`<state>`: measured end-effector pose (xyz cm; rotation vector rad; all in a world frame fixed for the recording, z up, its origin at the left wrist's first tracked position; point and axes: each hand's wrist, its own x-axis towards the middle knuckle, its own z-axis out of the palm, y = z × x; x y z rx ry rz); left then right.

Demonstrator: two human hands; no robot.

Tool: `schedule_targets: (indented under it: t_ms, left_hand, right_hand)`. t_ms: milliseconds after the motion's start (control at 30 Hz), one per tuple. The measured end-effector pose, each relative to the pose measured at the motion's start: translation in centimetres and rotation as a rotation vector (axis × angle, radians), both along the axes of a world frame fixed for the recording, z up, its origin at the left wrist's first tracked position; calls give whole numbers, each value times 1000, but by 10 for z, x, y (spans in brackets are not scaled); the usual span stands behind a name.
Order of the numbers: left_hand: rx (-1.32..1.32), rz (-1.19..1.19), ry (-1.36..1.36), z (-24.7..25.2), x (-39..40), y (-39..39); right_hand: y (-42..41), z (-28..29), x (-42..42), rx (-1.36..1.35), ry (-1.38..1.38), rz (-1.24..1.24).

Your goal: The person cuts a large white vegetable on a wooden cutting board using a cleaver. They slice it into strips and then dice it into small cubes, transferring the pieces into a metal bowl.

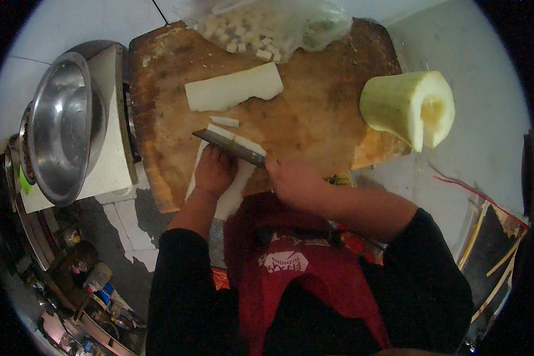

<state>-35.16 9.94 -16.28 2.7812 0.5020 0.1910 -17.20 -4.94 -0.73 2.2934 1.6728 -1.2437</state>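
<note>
My right hand [291, 178] grips the handle of a cleaver [231, 147], its blade slanting across a white slab of gourd flesh, likely winter melon [234, 192]. My left hand [216, 171] presses on that slab with curled fingers, close against the blade's near side. Along the far side of the blade lies a narrow strip of the flesh [240, 138]. Just beyond it is a shorter loose strip [224, 121]. Farther back on the wooden cutting board [311, 115] rests another large white slab [233, 88] with one uneven edge.
A plastic bag [325, 33] with several white cubes [263, 54] lies at the board's back edge. A hollowed, pale green gourd piece [385, 102] sits at the right edge. Left of the board, a steel basin [64, 129] stands tilted on a white surface [109, 164].
</note>
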Motion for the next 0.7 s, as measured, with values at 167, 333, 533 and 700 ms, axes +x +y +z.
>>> schedule_targets:
  t_ms: [167, 333, 533, 700]
  left_hand:
    - [-28, 72, -98, 22, 5, -4]
    - [-77, 68, -151, 11, 1, -6]
    - [-64, 105, -151, 20, 1, -4]
    - [-55, 117, 58, 17, -7, -5]
  right_hand:
    - [-6, 3, 0, -34, 29, -23]
    - [19, -25, -5, -40, 10, -48]
    - [-6, -43, 14, 297, -74, -46]
    - [3, 21, -4, 16, -22, 43]
